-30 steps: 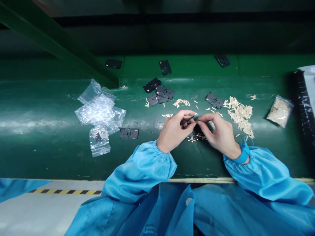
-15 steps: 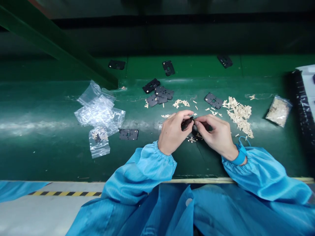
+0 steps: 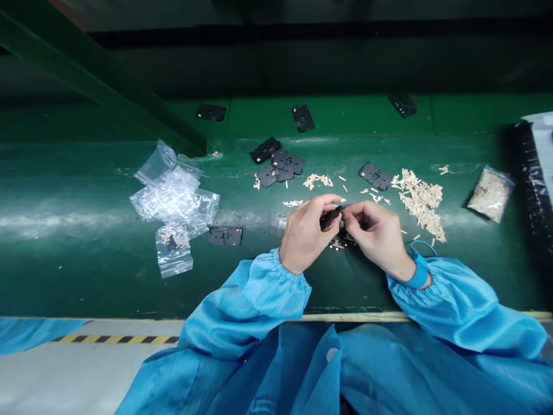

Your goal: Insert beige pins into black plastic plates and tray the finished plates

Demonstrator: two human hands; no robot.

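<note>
Now both hands work close together above the green workbench (image 3: pixel 86 276), near its front edge, and one small black piece (image 3: pixel 330 218) sits between them. The left hand (image 3: pixel 306 236) has its thumb and fingers closed on this piece and grips it firmly. The right hand (image 3: pixel 375 236) has its fingertips (image 3: pixel 349 214) pinched at the other end of the piece; they hide the contact, so I cannot tell if they also hold a tiny pale strip.

The piece seems to be light and stiff, but it is so small that it may slip easily. It looks best to take it by the edges with the fingertips.

At 11 o'clock from the hands lies a group of black plates (image 3: pixel 280 168), and at 1 o'clock lies one more black plate (image 3: pixel 375 176). At 2 o'clock there is a loose pile of pale strips (image 3: pixel 421 199), and at 3 o'clock a plastic bag of similar strips (image 3: pixel 491 194). At 9 o'clock are crumpled clear plastic bags (image 3: pixel 173 196). A blue wrist strap (image 3: pixel 418 276) circles the right wrist.
</note>
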